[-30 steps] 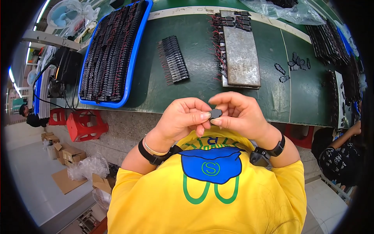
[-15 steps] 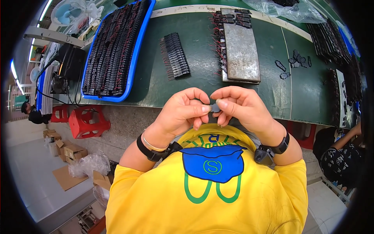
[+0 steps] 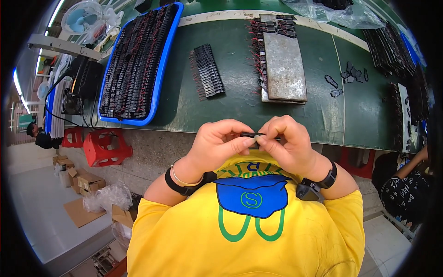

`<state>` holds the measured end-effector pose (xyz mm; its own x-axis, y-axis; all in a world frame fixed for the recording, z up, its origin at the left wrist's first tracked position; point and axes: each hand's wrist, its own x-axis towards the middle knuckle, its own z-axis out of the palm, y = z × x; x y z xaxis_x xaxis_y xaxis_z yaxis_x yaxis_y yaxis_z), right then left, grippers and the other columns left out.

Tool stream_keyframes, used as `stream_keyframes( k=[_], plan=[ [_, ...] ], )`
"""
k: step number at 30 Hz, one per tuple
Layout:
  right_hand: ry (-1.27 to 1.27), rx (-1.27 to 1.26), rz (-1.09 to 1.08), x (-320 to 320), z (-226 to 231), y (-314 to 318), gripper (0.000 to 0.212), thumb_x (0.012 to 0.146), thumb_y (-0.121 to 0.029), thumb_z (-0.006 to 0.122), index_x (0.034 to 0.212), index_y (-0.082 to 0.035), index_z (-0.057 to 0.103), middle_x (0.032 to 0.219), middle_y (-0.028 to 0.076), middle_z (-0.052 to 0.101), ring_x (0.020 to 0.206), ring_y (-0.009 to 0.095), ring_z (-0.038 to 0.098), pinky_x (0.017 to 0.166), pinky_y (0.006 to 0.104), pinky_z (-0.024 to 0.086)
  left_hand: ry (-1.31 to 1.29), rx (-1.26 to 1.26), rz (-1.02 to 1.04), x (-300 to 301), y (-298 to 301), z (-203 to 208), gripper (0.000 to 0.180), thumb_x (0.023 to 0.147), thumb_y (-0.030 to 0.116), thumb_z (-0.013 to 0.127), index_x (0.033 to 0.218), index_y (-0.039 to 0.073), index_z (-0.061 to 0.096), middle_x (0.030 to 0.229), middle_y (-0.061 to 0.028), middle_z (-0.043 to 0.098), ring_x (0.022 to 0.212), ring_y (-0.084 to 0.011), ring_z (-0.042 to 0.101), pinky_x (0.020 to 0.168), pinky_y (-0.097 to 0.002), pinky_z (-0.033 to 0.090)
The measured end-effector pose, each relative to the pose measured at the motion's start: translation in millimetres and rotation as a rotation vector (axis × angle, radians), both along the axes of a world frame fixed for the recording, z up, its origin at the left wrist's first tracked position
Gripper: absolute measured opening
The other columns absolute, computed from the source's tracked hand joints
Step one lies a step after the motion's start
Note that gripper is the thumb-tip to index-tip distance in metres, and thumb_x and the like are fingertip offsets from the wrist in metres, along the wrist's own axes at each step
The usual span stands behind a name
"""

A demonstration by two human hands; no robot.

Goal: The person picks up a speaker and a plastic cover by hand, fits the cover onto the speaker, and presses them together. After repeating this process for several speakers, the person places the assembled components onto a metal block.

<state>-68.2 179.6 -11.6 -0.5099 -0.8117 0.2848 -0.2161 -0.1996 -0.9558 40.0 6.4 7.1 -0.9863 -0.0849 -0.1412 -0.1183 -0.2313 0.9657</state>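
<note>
Close to my body, just off the table's near edge, my left hand (image 3: 220, 142) and my right hand (image 3: 290, 144) meet with thumbs and fingertips pinched together. Between them they hold a small, thin black part (image 3: 249, 134), seen edge-on and partly covered by the fingers. Beyond the hands a metal plate (image 3: 284, 69) lies on the green table (image 3: 240, 92), with black parts with red wires (image 3: 286, 28) on its far end and along its left side. Left of it lies a row of similar black wired parts (image 3: 207, 71).
At the left, a blue tray (image 3: 129, 121) is packed with black wired parts. Small loose dark pieces (image 3: 354, 74) lie to the right, near stacked black parts (image 3: 387, 48). Red stools (image 3: 107, 147) stand below the table edge. A person in black (image 3: 402, 191) sits at far right.
Both hands have come slightly nearer my body. The small part, seen flat and greyish before, now shows as a thin black edge between my fingertips.
</note>
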Motion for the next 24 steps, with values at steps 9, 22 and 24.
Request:
stream_keyframes(
  k=[9, 22, 24],
  plan=[
    [0.108, -0.042, -0.016, -7, 14, -4, 0.028, 0.078, 0.000, 0.068, 0.104, 0.000, 0.057, 0.087, 0.013, 0.064, 0.069, 0.019, 0.064, 0.059, 0.0290, 0.051, 0.424, -0.709, 0.077, 1, -4, 3, 0.012, 0.080, 0.002, 0.068, 0.090, -0.001, 0.064, 0.078, -0.0093, 0.067, 0.064, -0.0140, 0.065, 0.056, -0.0218, 0.049],
    [0.527, -0.152, -0.018, -19, 10, -8, 0.019, 0.071, -0.001, 0.071, 0.088, -0.002, 0.061, 0.074, 0.011, 0.063, 0.062, 0.025, 0.062, 0.052, 0.0298, 0.048, 0.553, -0.803, 0.073, -4, -5, -1, 0.016, 0.074, 0.004, 0.072, 0.088, 0.002, 0.064, 0.073, -0.0103, 0.065, 0.063, -0.0231, 0.064, 0.056, -0.0275, 0.049],
    [0.518, -0.123, -0.035, -17, 6, -8, 0.019, 0.071, 0.000, 0.070, 0.087, -0.001, 0.061, 0.074, 0.011, 0.062, 0.062, 0.025, 0.062, 0.052, 0.0305, 0.048, 0.396, -0.636, 0.024, -3, -7, -9, 0.019, 0.074, 0.005, 0.073, 0.091, 0.001, 0.064, 0.078, -0.0110, 0.066, 0.064, -0.0213, 0.065, 0.057, -0.0269, 0.050]
  ],
)
